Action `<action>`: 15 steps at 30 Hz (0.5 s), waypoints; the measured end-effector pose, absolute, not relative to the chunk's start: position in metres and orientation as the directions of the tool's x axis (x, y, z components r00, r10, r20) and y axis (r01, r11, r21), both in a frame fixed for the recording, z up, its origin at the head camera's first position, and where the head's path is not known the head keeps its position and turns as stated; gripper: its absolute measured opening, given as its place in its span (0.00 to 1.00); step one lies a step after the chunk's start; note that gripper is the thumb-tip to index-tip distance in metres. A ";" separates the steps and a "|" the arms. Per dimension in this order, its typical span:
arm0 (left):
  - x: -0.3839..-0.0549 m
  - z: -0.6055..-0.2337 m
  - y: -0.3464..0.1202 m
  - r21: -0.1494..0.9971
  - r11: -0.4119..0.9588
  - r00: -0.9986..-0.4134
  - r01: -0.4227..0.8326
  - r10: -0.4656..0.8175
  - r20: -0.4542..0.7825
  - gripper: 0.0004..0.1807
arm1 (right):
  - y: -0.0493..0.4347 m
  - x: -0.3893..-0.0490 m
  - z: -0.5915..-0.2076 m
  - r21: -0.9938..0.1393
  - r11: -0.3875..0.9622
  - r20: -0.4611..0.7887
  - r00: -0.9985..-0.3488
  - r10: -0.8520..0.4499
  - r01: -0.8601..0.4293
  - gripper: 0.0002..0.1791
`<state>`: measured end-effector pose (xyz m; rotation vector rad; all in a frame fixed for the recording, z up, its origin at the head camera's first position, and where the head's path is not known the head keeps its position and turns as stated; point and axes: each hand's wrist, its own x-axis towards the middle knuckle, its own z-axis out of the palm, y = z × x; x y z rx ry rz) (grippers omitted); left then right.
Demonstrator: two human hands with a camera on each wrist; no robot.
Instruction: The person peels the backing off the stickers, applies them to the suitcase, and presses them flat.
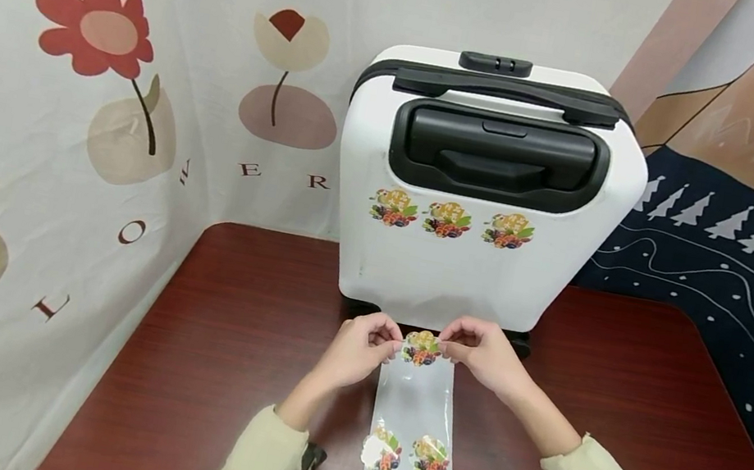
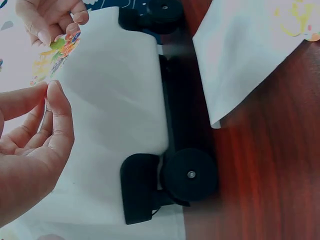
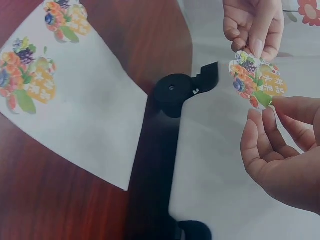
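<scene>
A fruit sticker [image 1: 421,347] is stretched between my two hands, off its backing. My left hand [image 1: 362,349] pinches its left edge between thumb and forefinger; my right hand [image 1: 482,356] pinches the right edge the same way. In the right wrist view the sticker [image 3: 256,80] shows its printed face with fruit, a green leaf and yellow lettering. Below the hands a white backing sheet [image 1: 414,403] lies on the table, with two more fruit stickers at its near end. Behind the hands stands a white suitcase [image 1: 438,274], bearing three such stickers in a row under its handle recess.
The suitcase's black wheels [image 2: 190,175] rest at the back of the dark red wooden table [image 1: 224,342]. A cloth with printed flowers [image 1: 111,33] hangs at the left and back. At the right is a dark blue cloth [image 1: 722,276] with white trees.
</scene>
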<state>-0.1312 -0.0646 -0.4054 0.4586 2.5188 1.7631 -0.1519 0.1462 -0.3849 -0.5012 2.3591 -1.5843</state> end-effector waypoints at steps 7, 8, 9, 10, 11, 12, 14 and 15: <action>-0.137 -0.394 -0.070 0.938 0.274 -0.958 0.213 0.246 0.146 0.02 | 0.141 -0.158 -0.375 -0.937 0.317 -0.003 -0.905 -0.426 -0.146 0.04; -0.138 -0.392 -0.071 0.940 0.269 -0.959 0.209 0.242 0.144 0.02 | 0.140 -0.159 -0.374 -0.938 0.313 0.003 -0.904 -0.427 -0.151 0.05; -0.139 -0.390 -0.072 0.942 0.266 -0.960 0.206 0.240 0.142 0.02 | 0.139 -0.160 -0.372 -0.937 0.312 0.010 -0.904 -0.428 -0.158 0.05; -0.140 -0.388 -0.073 0.941 0.268 -0.961 0.207 0.239 0.143 0.02 | 0.139 -0.160 -0.371 -0.937 0.308 0.016 -0.903 -0.428 -0.163 0.05; -0.141 -0.387 -0.074 0.940 0.269 -0.961 0.207 0.237 0.144 0.02 | 0.138 -0.161 -0.370 -0.938 0.304 0.022 -0.903 -0.429 -0.168 0.06; -0.141 -0.385 -0.075 0.939 0.271 -0.961 0.213 0.234 0.150 0.02 | 0.137 -0.162 -0.369 -0.940 0.297 0.028 -0.903 -0.429 -0.170 0.06; -0.143 -0.382 -0.077 0.938 0.271 -0.961 0.217 0.226 0.157 0.02 | 0.135 -0.164 -0.367 -0.944 0.281 0.039 -0.904 -0.426 -0.173 0.07; -0.143 -0.381 -0.078 0.937 0.270 -0.961 0.222 0.223 0.163 0.01 | 0.134 -0.164 -0.366 -0.946 0.275 0.043 -0.905 -0.424 -0.174 0.08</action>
